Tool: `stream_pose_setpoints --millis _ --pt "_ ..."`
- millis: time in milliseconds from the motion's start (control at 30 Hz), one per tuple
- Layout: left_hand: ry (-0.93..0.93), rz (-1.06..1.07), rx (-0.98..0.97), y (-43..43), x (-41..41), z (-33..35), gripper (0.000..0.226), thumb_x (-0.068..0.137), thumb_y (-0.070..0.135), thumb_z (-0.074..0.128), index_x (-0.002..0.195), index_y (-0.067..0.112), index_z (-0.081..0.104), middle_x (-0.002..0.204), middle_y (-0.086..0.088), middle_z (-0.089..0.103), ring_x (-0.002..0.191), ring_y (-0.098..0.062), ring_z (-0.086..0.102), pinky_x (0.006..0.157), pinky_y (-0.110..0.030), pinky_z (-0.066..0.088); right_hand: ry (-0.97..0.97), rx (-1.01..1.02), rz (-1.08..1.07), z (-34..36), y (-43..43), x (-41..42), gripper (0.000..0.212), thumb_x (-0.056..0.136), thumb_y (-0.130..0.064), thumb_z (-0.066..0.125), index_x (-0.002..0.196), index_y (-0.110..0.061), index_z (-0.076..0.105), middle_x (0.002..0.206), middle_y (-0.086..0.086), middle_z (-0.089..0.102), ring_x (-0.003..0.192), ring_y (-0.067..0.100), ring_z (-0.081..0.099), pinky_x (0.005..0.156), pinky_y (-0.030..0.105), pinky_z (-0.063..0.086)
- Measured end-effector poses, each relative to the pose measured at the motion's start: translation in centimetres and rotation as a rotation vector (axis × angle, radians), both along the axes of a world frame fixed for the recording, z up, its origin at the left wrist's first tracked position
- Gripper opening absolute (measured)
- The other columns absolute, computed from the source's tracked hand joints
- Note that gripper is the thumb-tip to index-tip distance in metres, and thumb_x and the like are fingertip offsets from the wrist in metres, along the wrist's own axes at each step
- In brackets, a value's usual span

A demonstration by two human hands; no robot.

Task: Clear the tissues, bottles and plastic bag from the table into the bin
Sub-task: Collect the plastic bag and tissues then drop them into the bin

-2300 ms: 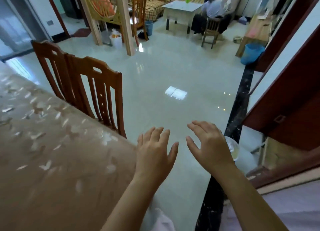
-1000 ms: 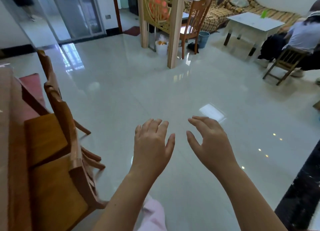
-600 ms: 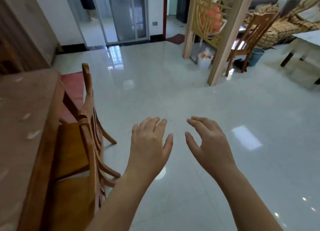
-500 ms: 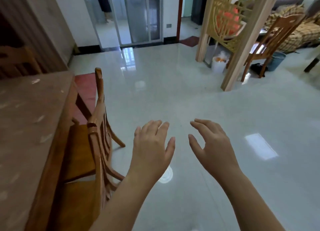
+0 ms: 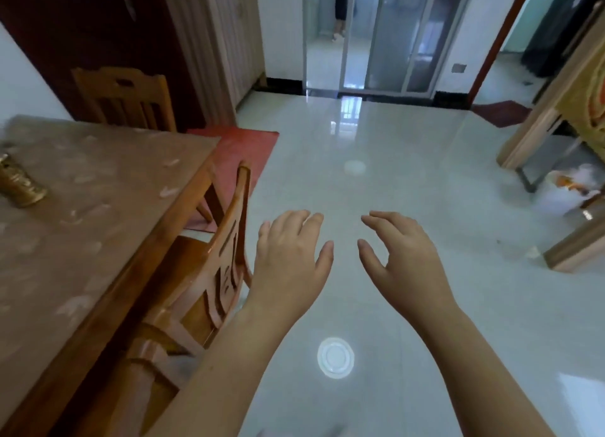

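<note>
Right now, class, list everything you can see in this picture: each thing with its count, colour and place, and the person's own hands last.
table: one, brown patterned cover, left side.
ornament: one, brass-coloured, on the table at the view's left edge.
chairs: at least two, orange-brown wood; one along the table's side, one at its far end.
mat: one, red, on the floor beyond the table.
bin: one, white with something orange inside, blurred, far right.
glass doors: grey frames, far wall.
floor: pale glossy tiles.
left hand: one, empty, fingers relaxed, above the floor.
right hand: one, empty, fingers relaxed, beside the left.
</note>
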State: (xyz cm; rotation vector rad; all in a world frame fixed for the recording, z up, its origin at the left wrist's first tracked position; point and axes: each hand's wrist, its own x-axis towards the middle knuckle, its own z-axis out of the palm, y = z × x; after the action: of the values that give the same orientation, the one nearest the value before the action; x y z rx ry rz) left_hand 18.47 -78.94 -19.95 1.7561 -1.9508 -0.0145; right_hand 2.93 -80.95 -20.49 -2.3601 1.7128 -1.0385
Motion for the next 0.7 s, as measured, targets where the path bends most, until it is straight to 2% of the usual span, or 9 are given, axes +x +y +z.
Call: stream_pose_setpoints --millis 100,333,500,700 --pt "0.009 0.068 0.020 -4.3 0.3 0.1 0.038 0.085 0.031 0.052 0.116 0.010 0.058 0.115 -0.009 0.063 0.111 -0.028 0.055 0.096 -0.049 0.038 -0.021 0.011 0.074 -0.1 -5.6 0.9 0.032 0.079 -0.021 0.055 0.105 -0.005 0.063 0.104 0.011 0.066 0.094 0.027 0.059 0.083 0.028 0.037" --pt "0.076 0.201 0.114 -16.5 2.4 -1.0 0.043 0.093 0.036 0.044 0.131 0.018 0.043 0.136 -0.003 0.047 0.129 -0.019 0.034 0.109 -0.039 0.020 0.018 0.021 0.225 -1.4 -19.4 3.5 0.039 0.080 -0.031 0.044 0.105 -0.007 0.063 0.105 0.010 0.066 0.095 0.028 0.060 0.080 0.033 0.044" --pt "0.147 0.241 0.084 -27.5 5.7 -0.7 0.042 0.093 0.030 0.045 0.132 0.015 0.043 0.137 -0.005 0.046 0.131 -0.022 0.031 0.111 -0.044 0.013 0.038 0.008 0.266 -0.4 -31.1 7.5 0.033 0.079 -0.022 0.054 0.106 -0.005 0.062 0.106 0.012 0.066 0.096 0.031 0.059 0.082 0.038 0.046" --pt "0.160 0.373 0.036 -38.7 11.6 0.6 0.042 0.094 0.031 0.042 0.134 0.016 0.041 0.139 -0.003 0.044 0.133 -0.021 0.028 0.112 -0.042 0.009 0.057 0.002 0.376 1.1 -43.1 13.6 0.035 0.081 -0.025 0.050 0.107 -0.006 0.061 0.107 0.012 0.065 0.097 0.031 0.058 0.084 0.040 0.046"
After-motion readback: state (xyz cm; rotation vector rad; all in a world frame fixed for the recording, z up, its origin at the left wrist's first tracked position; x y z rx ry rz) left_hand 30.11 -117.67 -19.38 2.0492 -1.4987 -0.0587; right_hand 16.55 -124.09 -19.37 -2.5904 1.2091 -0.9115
